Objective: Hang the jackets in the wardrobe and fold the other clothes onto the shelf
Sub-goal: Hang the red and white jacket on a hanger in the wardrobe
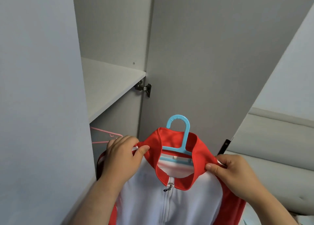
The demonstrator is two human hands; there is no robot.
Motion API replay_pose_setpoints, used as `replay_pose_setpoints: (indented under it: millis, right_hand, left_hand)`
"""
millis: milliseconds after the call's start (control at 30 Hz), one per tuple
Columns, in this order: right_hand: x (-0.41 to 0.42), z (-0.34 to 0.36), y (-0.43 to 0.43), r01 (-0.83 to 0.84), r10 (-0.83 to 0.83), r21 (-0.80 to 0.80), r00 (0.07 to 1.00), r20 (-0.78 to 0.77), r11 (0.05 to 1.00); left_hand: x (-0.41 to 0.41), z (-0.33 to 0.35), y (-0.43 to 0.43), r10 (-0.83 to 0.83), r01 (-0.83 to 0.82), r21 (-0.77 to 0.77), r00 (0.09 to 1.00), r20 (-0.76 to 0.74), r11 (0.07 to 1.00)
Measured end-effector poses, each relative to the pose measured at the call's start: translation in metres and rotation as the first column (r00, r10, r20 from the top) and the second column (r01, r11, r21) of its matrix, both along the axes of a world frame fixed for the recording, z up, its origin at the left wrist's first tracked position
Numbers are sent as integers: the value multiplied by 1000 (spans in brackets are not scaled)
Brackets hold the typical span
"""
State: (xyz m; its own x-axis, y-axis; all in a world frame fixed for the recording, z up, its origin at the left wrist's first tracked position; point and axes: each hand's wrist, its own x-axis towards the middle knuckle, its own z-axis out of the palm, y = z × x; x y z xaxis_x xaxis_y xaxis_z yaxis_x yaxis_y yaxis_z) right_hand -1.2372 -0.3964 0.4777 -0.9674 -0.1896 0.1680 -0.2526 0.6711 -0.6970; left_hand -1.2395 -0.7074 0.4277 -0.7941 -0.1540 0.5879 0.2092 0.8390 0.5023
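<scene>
Head view: I see the red-and-white jacket (169,199) held up in front of the open wardrobe (119,116), already threaded on a blue hanger (180,133). The left hand (119,158) pinches the jacket's shoulder beside the collar, fingers (126,140) and thumb clamped on the cloth. The right hand (234,175) pinches the opposite shoulder the same way. The hanger's bar runs left to right between the two hands, and its hook stands above the collar, open side facing left. The hanging space lies ahead and to the left, under the shelf (108,85), where a pink hanger (105,134) shows. No rail is in sight. I judge the left hand is nearer that opening, so the hook must travel left and inward.
</scene>
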Motion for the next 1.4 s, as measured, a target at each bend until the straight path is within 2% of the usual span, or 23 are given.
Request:
replay_pose_setpoints:
  millis: [167, 367, 533, 733, 833, 933, 1067, 1167, 1300, 1400]
  right_hand:
    - [-28, -22, -14, -65, 65, 12, 998, 25, 998]
    - [-58, -46, -29, -81, 81, -18, 996, 30, 997]
    - [-84, -67, -52, -173, 177, -57, 982, 67, 983]
    - [-119, -84, -70, -301, 307, -77, 947, 93, 951]
    - [-129, -89, -79, -306, 313, -83, 945, 95, 948]
    - [-136, -91, -86, -294, 302, -76, 947, 110, 953]
    - [-143, -91, -98, -285, 303, -125, 937, 174, 950]
    - [-146, -97, -101, -295, 312, -127, 938, 151, 947]
    - [-144, -101, -99, -291, 301, -96, 947, 111, 952]
    - [-143, -111, -97, -292, 293, -72, 956, 7, 954]
  left_hand:
    - [-10, -25, -6, 54, -54, 57, 999, -4, 997]
    - [-23, -48, -7, 224, -224, 4, 974, 24, 975]
    - [-44, -59, -7, 253, -253, -39, 967, -23, 967]
    - [-60, -72, -18, 332, -327, 60, 935, -123, 943]
    - [-64, -79, -27, 357, -358, 26, 920, -159, 933]
    - [-70, -87, -30, 342, -363, -93, 922, -183, 927]
    - [-82, -96, -37, 346, -369, -64, 910, -230, 927]
    - [-89, -102, -43, 314, -340, -63, 913, -260, 938]
    - [-94, -101, -47, 248, -327, -182, 902, -354, 928]
    - [-94, -107, -48, 214, -314, -177, 877, -430, 933]
